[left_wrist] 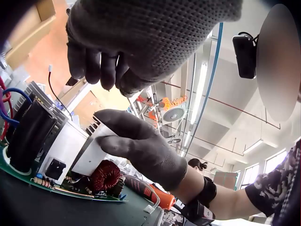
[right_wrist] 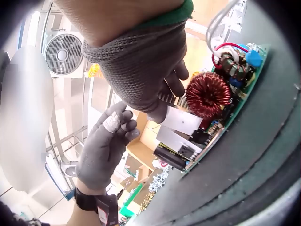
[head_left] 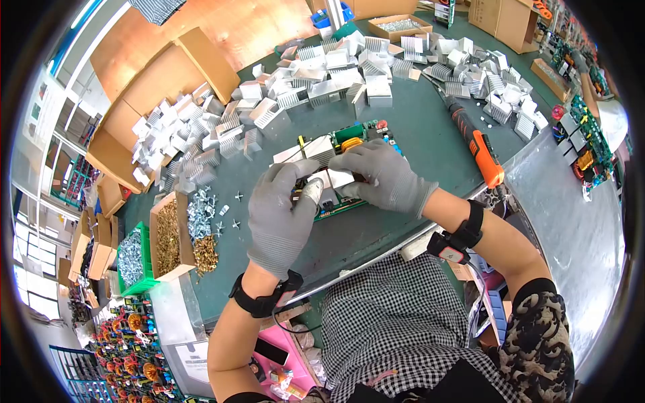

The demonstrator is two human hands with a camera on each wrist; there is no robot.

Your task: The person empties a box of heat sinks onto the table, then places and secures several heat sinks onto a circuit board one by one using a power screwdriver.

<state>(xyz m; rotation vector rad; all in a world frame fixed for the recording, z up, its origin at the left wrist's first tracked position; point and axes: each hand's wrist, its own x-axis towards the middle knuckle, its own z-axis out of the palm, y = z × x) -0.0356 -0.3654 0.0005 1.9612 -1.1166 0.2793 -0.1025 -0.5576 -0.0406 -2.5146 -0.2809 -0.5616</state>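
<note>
A green circuit board (head_left: 346, 209) lies on the dark bench in front of the person, both gloved hands over it. The right hand (head_left: 386, 176) pinches the top of a silvery metal heat sink (left_wrist: 89, 157) between thumb and finger, the sink standing upright on the board. Beside that sink sit a copper-wound coil (right_wrist: 208, 94) and a second pale heat sink (left_wrist: 66, 146). Above the board's left part, the left hand (head_left: 282, 208) hangs with loosely bent fingers, and nothing shows between them. White wrapping covers its thumb tip (right_wrist: 112, 122).
Loose heat sinks (head_left: 336, 60) spread across the back of the bench. An orange electric screwdriver (head_left: 485, 158) lies at the right. To the left stand a cardboard box of brass-coloured parts (head_left: 168, 235) and a green bin (head_left: 138, 285) of silvery parts. More circuit boards (head_left: 591, 141) sit far right.
</note>
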